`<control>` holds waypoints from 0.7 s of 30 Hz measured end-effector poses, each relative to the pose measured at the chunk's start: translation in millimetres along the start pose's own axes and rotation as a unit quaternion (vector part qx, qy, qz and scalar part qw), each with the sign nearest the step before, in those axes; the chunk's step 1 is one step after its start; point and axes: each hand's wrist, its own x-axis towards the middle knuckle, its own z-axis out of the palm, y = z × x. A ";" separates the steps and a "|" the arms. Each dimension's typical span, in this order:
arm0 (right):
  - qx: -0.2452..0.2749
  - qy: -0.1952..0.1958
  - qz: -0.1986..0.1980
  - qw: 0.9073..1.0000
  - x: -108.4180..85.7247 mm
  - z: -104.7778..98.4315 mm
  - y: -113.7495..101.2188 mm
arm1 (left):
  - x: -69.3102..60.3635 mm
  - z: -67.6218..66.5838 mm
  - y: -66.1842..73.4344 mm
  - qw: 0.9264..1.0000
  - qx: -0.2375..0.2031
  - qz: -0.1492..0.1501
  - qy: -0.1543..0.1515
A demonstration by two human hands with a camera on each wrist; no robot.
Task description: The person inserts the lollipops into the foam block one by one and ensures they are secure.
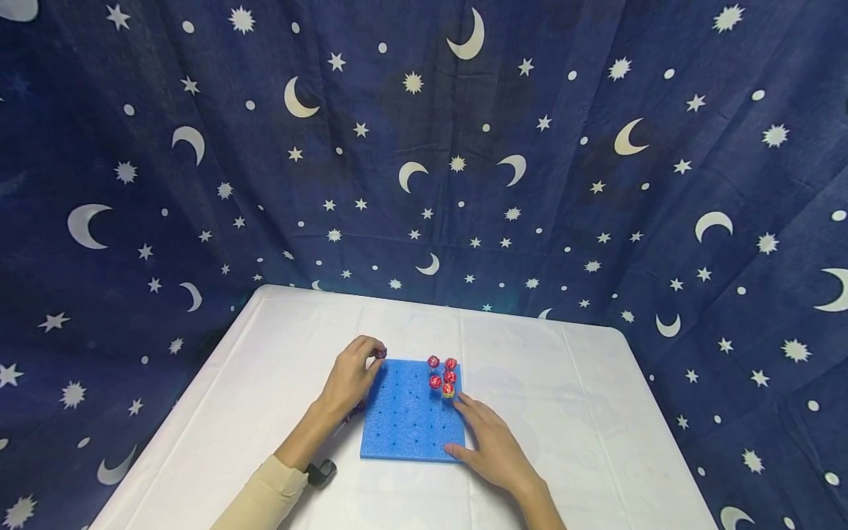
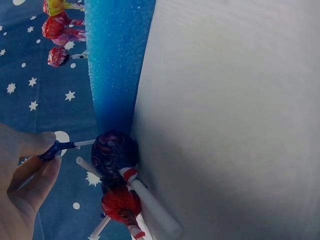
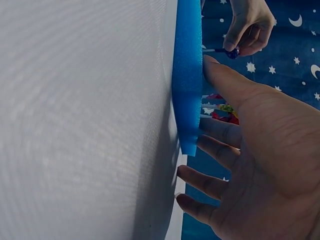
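Observation:
My left hand (image 1: 351,377) pinches a dark purple lollipop (image 1: 380,353) by its wrapped head, over the far left corner of a blue foam board (image 1: 404,436). In the left wrist view its white stick points toward the board; the stick's tip is hidden behind a loose lollipop. My right hand (image 1: 493,445) rests at the board's right edge, thumb and fingers spread and holding nothing. Several red-wrapped lollipops (image 1: 435,382) stand upright in the board's far right part, one with some yellow. Rows of small holes dot the board.
Beside the board's left edge, partly under my left forearm, lie loose lollipops, among them a purple one (image 2: 114,152) and a red one (image 2: 121,204). A white cloth (image 1: 543,383) covers the table. Behind it hangs a dark blue curtain (image 1: 464,118) with moons and stars.

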 end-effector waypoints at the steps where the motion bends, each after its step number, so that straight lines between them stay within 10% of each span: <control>1: 0.000 0.000 0.000 1.000 0.0 -0.1 -0.1 | -0.3 0.3 -0.2 1.000 0.001 -0.001 -0.001; 21: -0.001 0.003 -0.002 1.000 -0.3 1.1 1.8 | -3.5 1.1 2.0 1.000 0.005 -0.008 -0.019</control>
